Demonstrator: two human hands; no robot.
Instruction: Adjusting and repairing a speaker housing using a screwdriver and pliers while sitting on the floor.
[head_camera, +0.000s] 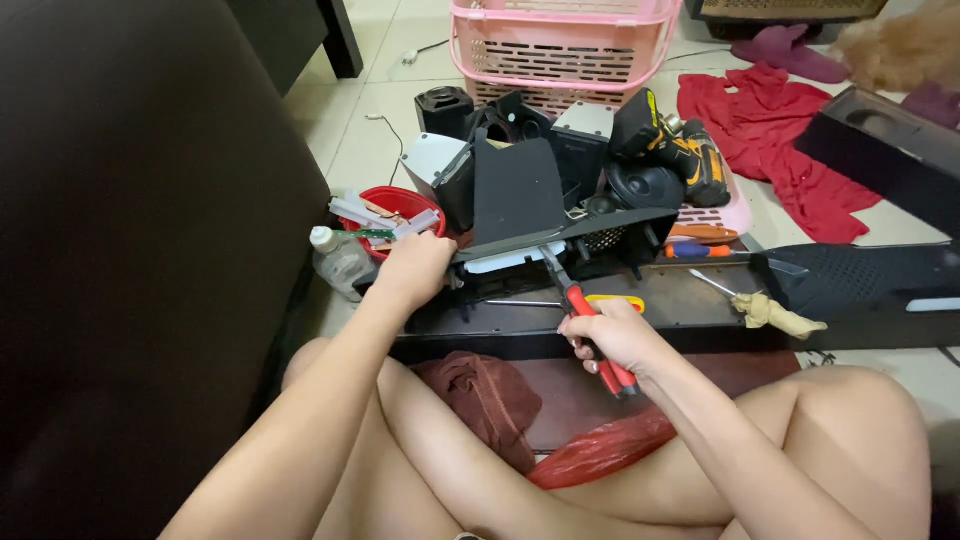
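1. The pliers (585, 325) you held had red handles and dark metal jaws. They lay slanted, handles low toward your lap, nose up and to the left, its tip against the black panel (560, 240).
2. That black panel was a long, thin plastic piece with a pale strip along its lower edge and a perforated grille part at its right. It sat roughly level above a dark flat board, its left end under your other hand.

The room is lit softly and evenly, the pale tiled floor (360, 130) is bright, the big dark sofa side (140, 250) is left shadowy, and little blur is seen
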